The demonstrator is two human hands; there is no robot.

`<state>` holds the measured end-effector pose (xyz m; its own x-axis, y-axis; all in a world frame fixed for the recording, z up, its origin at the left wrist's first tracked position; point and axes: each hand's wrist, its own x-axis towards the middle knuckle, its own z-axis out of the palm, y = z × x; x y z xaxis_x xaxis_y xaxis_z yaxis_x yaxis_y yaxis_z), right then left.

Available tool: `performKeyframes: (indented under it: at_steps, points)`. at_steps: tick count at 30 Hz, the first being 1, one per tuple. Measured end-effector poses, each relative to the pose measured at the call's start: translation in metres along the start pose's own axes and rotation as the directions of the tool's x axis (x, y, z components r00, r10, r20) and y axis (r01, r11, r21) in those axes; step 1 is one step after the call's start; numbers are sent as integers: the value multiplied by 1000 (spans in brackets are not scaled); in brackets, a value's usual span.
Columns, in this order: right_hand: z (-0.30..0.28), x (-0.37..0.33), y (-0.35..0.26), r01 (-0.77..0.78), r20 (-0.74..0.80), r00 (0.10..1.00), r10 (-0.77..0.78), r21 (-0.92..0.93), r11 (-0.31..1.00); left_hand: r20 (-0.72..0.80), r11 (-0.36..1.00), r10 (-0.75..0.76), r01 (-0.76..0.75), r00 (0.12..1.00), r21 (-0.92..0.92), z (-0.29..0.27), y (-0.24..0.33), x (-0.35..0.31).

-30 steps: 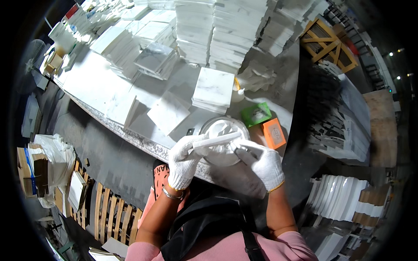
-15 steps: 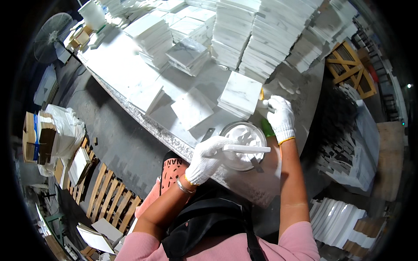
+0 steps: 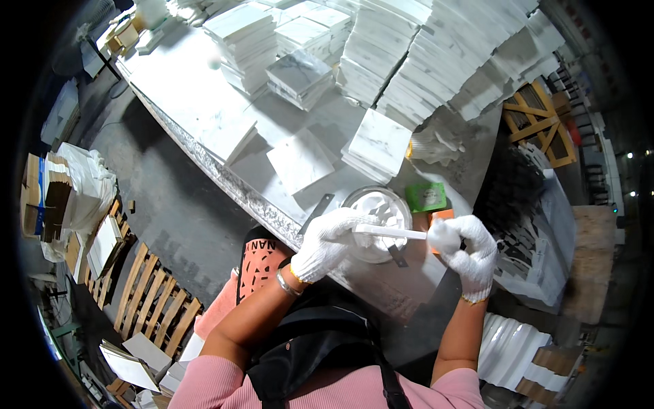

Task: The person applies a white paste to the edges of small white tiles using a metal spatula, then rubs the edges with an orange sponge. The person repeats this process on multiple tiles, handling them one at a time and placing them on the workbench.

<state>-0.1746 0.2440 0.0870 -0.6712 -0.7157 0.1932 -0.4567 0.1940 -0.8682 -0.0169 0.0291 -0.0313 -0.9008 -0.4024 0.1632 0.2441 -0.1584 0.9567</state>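
**Gloved hands: tile held above round bowl**

Head view. The left hand [image 3: 332, 242], in a white knit glove, is closed on the near-left end of a white tile [image 3: 395, 232]. The fingers are drawn together on the tile, with no free gap visible. The tile is held nearly edge-on to the camera, above the lower part of a round bowl [image 3: 377, 188], and its free end points to the right.

The right hand [image 3: 475, 258], also gloved, is curled around a white rounded object [image 3: 443, 236]. The fingers are bent and closed on it. The object is at the free end of the tile; contact between the two cannot be confirmed.

The bowl contains white material and stands near the front edge of the table [image 3: 255, 174]. A dark flat strip [image 3: 317, 213] lies at the left side of the bowl. A green box [image 3: 426, 198] lies to the right of the bowl; an orange box [image 3: 441, 217], partly hidden by the right hand and the object, is just beside it.

Beyond the bowl are a short stack of square tiles [image 3: 378, 144], a flat-lying tile [image 3: 300, 161] to its left and a bundle of white gloves [image 3: 439, 144] to its right.
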Motion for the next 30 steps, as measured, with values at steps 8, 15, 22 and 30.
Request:
performKeyframes:
  at_steps: [8, 15, 22, 30]
  points:
    - [4, 4, -44, 138, 211, 973, -90, -226, 964, 18, 997, 56, -56, 998, 46, -4, 7, -3]
    - [15, 7, -51, 173, 194, 975, -110, -341, 924, -11, 994, 94, -93, 996, 51, -3, 5, -4]
    - [15, 9, -51, 192, 222, 968, -114, -372, 908, -53, 999, 35, -37, 998, -31, -2, 1, -6]
    - [17, 12, -53, 203, 223, 967, -122, -386, 900, -23, 999, 37, -37, 999, -31, -3, -1, -4]
